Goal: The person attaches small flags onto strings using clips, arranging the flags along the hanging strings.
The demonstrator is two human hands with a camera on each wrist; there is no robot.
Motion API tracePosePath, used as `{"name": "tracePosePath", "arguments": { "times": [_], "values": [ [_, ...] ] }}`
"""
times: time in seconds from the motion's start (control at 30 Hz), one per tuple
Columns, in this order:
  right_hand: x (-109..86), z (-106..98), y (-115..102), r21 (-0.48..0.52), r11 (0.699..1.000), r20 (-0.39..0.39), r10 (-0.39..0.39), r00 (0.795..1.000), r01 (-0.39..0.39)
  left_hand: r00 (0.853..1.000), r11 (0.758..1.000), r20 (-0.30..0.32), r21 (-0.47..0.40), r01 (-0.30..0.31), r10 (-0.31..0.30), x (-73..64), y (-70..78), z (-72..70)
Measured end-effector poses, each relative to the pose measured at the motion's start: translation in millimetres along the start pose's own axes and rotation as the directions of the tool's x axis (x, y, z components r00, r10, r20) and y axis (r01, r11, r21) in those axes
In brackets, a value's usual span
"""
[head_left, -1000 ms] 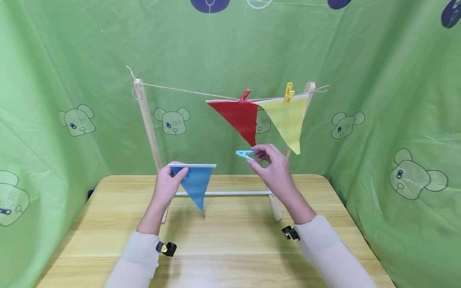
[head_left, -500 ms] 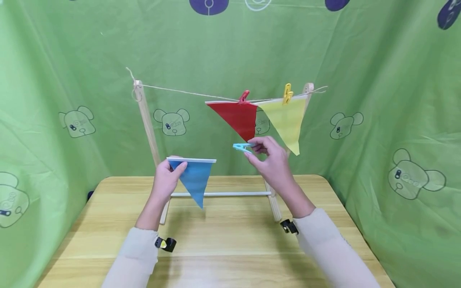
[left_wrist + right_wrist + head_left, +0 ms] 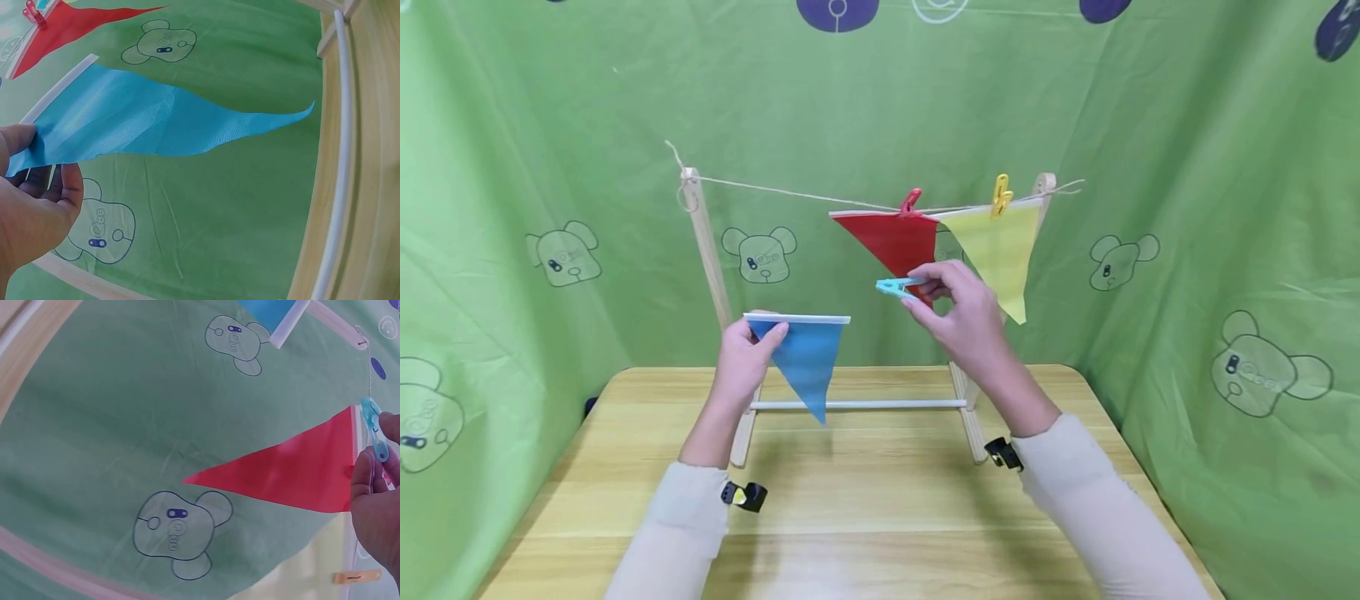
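My left hand (image 3: 747,354) pinches a blue triangular pennant (image 3: 808,358) near the left end of its white top edge, thumb in front. The pennant hangs point down, below the string and apart from it. Between thumb and fingers my right hand (image 3: 958,312) holds a light-blue clothespin (image 3: 895,287), which points left in front of the red pennant (image 3: 891,237). A red clothespin (image 3: 910,202) fixes that pennant to the string (image 3: 790,192). To its right a yellow pennant (image 3: 1003,250) hangs by a yellow clothespin (image 3: 1002,196). The right wrist view shows the light-blue clothespin (image 3: 374,428) close up.
Two wooden posts, the left post (image 3: 707,242) and the right post (image 3: 966,412), carry the string. A white rod (image 3: 865,404) joins them low down. The frame stands on a wooden table (image 3: 865,500), with a green printed curtain (image 3: 880,100) behind and at both sides.
Both hands have risen toward the string, the left with the blue pennant, the right with the light-blue clothespin. The clothespin has also shifted slightly left. The hanging pennants stay put.
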State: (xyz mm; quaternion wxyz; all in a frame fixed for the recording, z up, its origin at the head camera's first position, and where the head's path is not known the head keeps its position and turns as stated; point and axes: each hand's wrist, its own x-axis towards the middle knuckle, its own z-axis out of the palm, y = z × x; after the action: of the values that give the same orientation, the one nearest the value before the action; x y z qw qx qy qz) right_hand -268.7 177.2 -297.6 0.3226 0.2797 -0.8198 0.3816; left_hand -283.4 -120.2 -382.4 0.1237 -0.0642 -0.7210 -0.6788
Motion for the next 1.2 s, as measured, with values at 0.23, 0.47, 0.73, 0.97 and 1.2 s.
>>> {"name": "tracePosePath", "arguments": {
  "times": [0.23, 0.47, 0.73, 0.97, 1.2],
  "values": [
    [14.8, -3.8, -6.6, -0.014, 0.999, 0.019, -0.052, 0.998, 0.052, 1.000, 0.999, 0.000, -0.026, -0.026, 0.026, 5.2, 4.7, -2.9],
    [30.5, -8.7, -16.3, -0.032, 0.995, 0.033, -0.091, 0.995, 0.092, 0.999, 0.999, -0.005, -0.008, -0.044, 0.044, 12.8, 8.3, -5.8],
    [46.6, -9.2, -23.8, -0.047, 0.992, 0.040, -0.111, 0.993, 0.113, 0.999, 0.999, -0.003, -0.009, -0.043, 0.043, 20.5, 16.6, -7.9],
    [60.9, -11.1, -31.2, -0.071, 0.989, 0.060, -0.123, 0.991, 0.127, 0.996, 0.996, -0.046, -0.030, -0.078, 0.077, 30.8, 30.1, -12.6],
    [73.7, -13.2, -36.1, -0.105, 0.986, 0.063, -0.124, 0.990, 0.130, 0.993, 0.994, -0.058, -0.047, -0.101, 0.098, 39.3, 38.7, -18.2]
  ]
}}
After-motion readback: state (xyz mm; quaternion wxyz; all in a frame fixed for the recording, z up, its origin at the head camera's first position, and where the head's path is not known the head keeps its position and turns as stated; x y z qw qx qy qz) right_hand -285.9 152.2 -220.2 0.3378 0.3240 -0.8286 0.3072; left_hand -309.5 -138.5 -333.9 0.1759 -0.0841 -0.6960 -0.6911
